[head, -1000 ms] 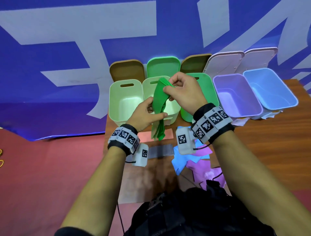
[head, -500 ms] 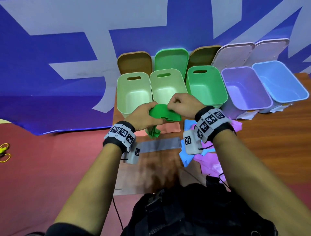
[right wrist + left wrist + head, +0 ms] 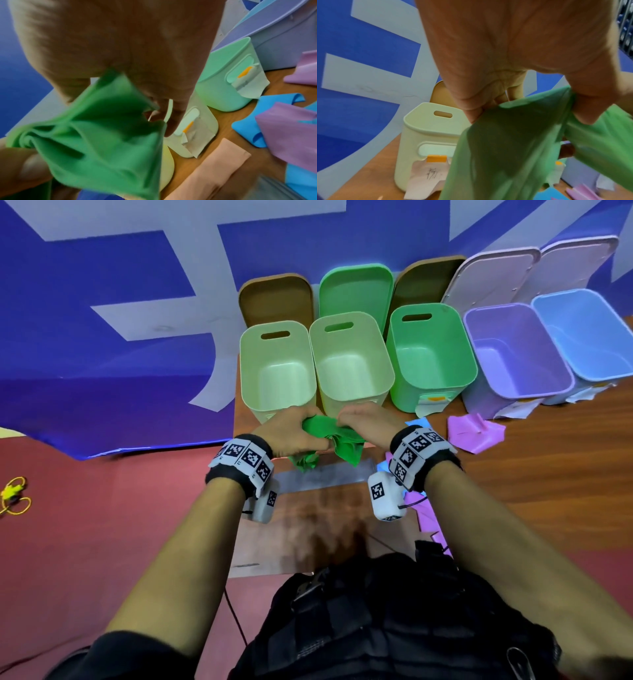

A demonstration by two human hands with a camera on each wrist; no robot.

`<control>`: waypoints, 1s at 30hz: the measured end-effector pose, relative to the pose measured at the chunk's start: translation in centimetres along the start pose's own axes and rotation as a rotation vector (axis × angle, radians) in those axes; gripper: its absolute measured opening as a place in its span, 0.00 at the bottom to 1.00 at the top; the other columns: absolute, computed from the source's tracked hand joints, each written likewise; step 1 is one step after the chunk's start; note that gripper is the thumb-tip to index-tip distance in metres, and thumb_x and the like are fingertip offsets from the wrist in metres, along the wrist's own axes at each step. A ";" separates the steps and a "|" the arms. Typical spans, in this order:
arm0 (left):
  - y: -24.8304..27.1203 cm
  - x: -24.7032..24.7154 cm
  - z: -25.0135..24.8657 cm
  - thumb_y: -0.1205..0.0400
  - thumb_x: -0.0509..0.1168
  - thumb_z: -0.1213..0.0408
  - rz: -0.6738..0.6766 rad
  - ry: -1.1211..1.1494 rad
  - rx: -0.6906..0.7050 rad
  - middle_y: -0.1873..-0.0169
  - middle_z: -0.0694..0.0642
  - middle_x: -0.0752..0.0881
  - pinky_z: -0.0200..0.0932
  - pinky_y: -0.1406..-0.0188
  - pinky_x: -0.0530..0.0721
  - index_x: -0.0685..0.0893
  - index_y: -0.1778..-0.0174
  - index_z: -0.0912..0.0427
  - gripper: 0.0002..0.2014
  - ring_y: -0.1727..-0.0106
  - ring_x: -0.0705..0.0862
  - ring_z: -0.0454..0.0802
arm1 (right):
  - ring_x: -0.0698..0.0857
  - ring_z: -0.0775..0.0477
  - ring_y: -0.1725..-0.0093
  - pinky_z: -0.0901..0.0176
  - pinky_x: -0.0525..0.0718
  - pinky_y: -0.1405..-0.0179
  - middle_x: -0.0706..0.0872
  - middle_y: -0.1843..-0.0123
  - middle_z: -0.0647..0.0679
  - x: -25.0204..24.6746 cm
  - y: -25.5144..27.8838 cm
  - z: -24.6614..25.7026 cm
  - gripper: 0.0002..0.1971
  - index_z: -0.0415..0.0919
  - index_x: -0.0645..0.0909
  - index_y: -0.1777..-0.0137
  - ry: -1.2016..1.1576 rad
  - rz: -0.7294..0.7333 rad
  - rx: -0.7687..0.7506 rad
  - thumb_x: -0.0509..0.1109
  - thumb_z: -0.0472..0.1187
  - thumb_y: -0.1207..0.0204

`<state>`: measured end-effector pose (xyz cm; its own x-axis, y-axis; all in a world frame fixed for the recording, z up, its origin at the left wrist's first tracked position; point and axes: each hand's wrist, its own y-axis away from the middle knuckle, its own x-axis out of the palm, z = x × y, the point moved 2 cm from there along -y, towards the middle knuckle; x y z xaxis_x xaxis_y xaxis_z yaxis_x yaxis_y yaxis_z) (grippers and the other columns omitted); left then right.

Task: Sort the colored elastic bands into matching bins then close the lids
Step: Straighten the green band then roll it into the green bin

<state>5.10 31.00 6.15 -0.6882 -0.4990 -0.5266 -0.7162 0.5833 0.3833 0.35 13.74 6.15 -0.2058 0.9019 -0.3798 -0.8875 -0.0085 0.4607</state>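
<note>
A: Largest first: wooden table [image 3: 548, 474], blue-and-white banner behind it. Bins?

B: Five in a row, all lids off: pale green bin [image 3: 277, 371], cream bin [image 3: 351, 364], green bin [image 3: 431, 357], purple bin [image 3: 513, 354], blue bin [image 3: 589, 333]. Lids lean behind them.

A: The green band?

B: Green band [image 3: 337, 440], bunched, held just in front of the cream bin, above the table. Left hand [image 3: 291, 433] has fingers curled, clamping one end; right hand [image 3: 370, 422] pinches the other.

A: Loose pieces?

B: Purple band [image 3: 476, 433] near the purple bin; blue band [image 3: 252, 129] and peach band [image 3: 214, 170] flat on the table.
</note>
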 end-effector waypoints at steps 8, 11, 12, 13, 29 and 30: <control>0.3 1.1 1.6 0.32 0.79 0.43 0.095 -0.288 -0.120 0.65 0.49 0.84 0.43 0.64 0.78 0.84 0.56 0.52 0.20 0.61 0.82 0.48 | 0.82 0.49 0.54 0.52 0.78 0.52 0.84 0.59 0.52 1.8 -1.8 -3.3 0.09 0.52 0.84 0.67 0.217 0.053 -0.013 0.75 0.45 0.25; 0.5 1.9 2.7 0.36 0.79 0.36 0.207 -0.335 -0.194 0.64 0.47 0.82 0.42 0.65 0.75 0.82 0.56 0.52 0.26 0.60 0.81 0.46 | 0.82 0.49 0.51 0.56 0.78 0.49 0.86 0.54 0.50 2.2 -2.0 -4.6 0.07 0.52 0.85 0.61 0.299 0.078 0.010 0.77 0.51 0.25; 0.6 2.5 3.1 0.37 0.77 0.31 0.259 -0.343 -0.231 0.63 0.47 0.84 0.43 0.62 0.77 0.83 0.55 0.51 0.28 0.58 0.83 0.45 | 0.83 0.49 0.49 0.57 0.79 0.48 0.87 0.53 0.51 2.3 -1.9 -5.0 0.07 0.53 0.85 0.60 0.315 0.084 0.017 0.77 0.53 0.25; 0.6 3.1 3.7 0.38 0.73 0.26 0.305 -0.350 -0.271 0.61 0.48 0.86 0.44 0.57 0.81 0.85 0.53 0.50 0.32 0.56 0.85 0.47 | 0.83 0.50 0.48 0.58 0.78 0.48 0.87 0.53 0.53 2.3 -1.9 -5.5 0.07 0.53 0.85 0.59 0.322 0.091 0.025 0.77 0.53 0.25; 0.2 8.1 7.6 0.13 0.58 0.48 0.421 -0.512 -0.256 0.40 0.60 0.85 0.44 0.44 0.73 0.84 0.42 0.58 0.18 0.38 0.80 0.58 | 0.87 0.47 0.42 0.64 0.79 0.47 0.91 0.44 0.48 4.3 -0.9 -11.8 0.11 0.42 0.91 0.47 0.367 0.087 0.190 0.68 0.34 0.21; 0.2 8.4 7.9 0.13 0.59 0.49 0.405 -0.508 -0.251 0.44 0.60 0.85 0.44 0.47 0.73 0.84 0.46 0.58 0.16 0.40 0.81 0.59 | 0.87 0.47 0.43 0.65 0.79 0.49 0.91 0.46 0.49 4.5 -0.9 -12.0 0.11 0.43 0.91 0.48 0.363 0.071 0.194 0.67 0.33 0.22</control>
<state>0.07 31.99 -4.24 -0.8113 0.1237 -0.5714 -0.4616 0.4641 0.7560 -4.75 12.61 -5.65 -0.4261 0.6912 -0.5837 -0.7791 0.0476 0.6251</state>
